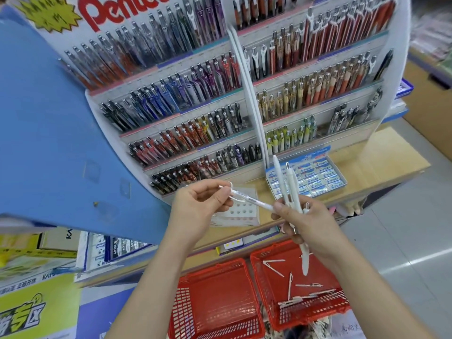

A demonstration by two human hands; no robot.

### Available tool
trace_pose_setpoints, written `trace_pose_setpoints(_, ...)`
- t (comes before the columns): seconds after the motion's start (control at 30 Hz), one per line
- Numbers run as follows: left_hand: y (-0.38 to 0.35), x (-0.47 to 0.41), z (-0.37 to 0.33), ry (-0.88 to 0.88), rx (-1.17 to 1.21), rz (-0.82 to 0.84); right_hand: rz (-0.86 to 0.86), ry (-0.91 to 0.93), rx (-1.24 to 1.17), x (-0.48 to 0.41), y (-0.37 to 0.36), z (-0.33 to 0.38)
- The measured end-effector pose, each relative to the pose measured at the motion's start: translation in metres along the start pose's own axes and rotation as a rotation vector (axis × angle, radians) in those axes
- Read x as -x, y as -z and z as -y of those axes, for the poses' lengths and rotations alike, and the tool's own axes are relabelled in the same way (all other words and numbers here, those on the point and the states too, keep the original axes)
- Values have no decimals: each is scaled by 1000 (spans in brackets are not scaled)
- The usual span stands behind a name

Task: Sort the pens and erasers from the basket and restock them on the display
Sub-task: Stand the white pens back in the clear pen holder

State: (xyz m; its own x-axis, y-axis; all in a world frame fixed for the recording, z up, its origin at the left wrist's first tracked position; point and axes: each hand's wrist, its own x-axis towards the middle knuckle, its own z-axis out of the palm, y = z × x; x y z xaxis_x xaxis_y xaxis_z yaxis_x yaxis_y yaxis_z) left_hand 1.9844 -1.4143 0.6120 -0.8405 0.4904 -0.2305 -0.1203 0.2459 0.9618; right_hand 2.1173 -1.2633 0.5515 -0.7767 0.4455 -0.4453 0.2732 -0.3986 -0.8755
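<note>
Both hands were raised in front of the tiered pen display (250, 99), above the edge of the wooden counter (381, 155). The left hand (203, 204) pinched a single white pen (254, 201) near one end between thumb and fingertips and held it nearly level, pointing toward the other hand. The right hand (308, 223) had its fingers curled round a bundle of white pens (291, 184). The bundle stood steeply, with the upper ends fanned out over the eraser box and one lower end hanging below the palm over a basket. The far end of the single pen reached the right thumb. Whether it touched the thumb or the bundle could not be told. A blue-and-white box of Pilot erasers (315, 177) sat on the counter at the foot of the display's right half, just behind the bundle. Two red mesh baskets were side by side below the counter. The right basket (318, 311) held several loose white pens (290, 283) lying at odd angles on its floor. The left basket (212, 266) sat just beside it. A pale sheet with rows of round dots (242, 211) lay on the counter behind the hands. A large blue panel (61, 118) filled the left of the view.
</note>
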Motion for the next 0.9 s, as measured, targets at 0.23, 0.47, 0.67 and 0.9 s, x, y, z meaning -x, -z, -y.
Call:
trace_pose_setpoints(0.23, 25, -23, 5, -128, -355, -228, -112, -57, -70, -3, 10, -6)
trace_pose_setpoints(0.47, 4, -33, 32, -260, -764, -159, -56, -2, -91, 2, 17, -10)
trace_pose_setpoints(0.67, -2, -45, 45, -320, -897, -128, -44, -1, -76, 6, 15, -11)
trace_pose_setpoints(0.9, -4, -55, 53, -271, -1027, -114, -20, 12, -21, 7, 16, -8)
